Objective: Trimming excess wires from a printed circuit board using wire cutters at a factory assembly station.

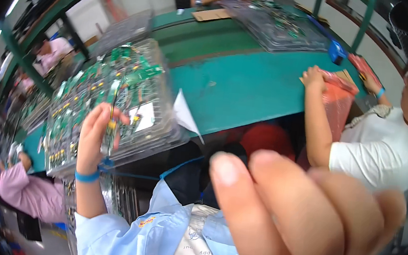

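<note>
My left hand (95,133), with a blue band at the wrist, is over a clear plastic tray (155,137) filled with green circuit boards (135,73). Its fingers are bent around a small yellow-and-black part (113,118), whose exact kind I cannot make out. A white paper piece (143,116) lies on the boards beside that hand. Very large and close in view, my right hand (304,217) is raised with its fingers curled together. The inside of its grip is hidden, so anything in it does not show.
A green worktop (238,86) stretches ahead. White paper (185,113) sticks out beside the tray. At right a co-worker handles a red plastic bag (338,99). More trays (274,30) of boards stand at the far side, near another person. A blue cord (180,165) runs from my left wrist.
</note>
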A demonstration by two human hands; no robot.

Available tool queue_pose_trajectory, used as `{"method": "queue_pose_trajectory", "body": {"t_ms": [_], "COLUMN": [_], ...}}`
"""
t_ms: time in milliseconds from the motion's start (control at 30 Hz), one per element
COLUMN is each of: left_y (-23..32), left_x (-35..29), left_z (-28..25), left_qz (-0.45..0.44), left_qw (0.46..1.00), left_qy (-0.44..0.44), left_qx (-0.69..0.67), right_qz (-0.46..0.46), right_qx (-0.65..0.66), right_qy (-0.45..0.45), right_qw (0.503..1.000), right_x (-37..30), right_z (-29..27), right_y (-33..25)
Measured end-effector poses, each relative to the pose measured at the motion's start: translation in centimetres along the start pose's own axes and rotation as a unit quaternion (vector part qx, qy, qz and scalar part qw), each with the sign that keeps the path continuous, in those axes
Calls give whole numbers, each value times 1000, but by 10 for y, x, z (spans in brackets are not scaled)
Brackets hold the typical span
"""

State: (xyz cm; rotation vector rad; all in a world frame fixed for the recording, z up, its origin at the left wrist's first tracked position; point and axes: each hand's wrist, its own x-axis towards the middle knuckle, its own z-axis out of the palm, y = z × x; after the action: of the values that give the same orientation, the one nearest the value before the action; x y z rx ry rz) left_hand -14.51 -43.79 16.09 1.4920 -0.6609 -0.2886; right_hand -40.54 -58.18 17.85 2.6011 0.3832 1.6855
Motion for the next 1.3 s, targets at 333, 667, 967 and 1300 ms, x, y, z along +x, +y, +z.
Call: {"method": "queue_pose_trajectory", "body": {"t_ms": [333,667,967,1300], "left_y": [-45,-89,-128,-123], "left_x": [5,28,33,36], "left_z": [114,145,147,143], "left_qz": [-179,-260,-187,-72], "left_qw": [913,879,930,933], "left_qy": [-322,-332,-186,-238], "left_qx": [-178,-225,-257,-261], "right_qz": [100,645,671,598], "right_qx": [129,482,519,422], "right_qy": [-163,-94,-25,-56], "right_qw": [973,586,529,679], "right_x": [-22,-112,-116,-120], "right_z": [99,117,139,149], "right_y": [127,98,99,105]}}
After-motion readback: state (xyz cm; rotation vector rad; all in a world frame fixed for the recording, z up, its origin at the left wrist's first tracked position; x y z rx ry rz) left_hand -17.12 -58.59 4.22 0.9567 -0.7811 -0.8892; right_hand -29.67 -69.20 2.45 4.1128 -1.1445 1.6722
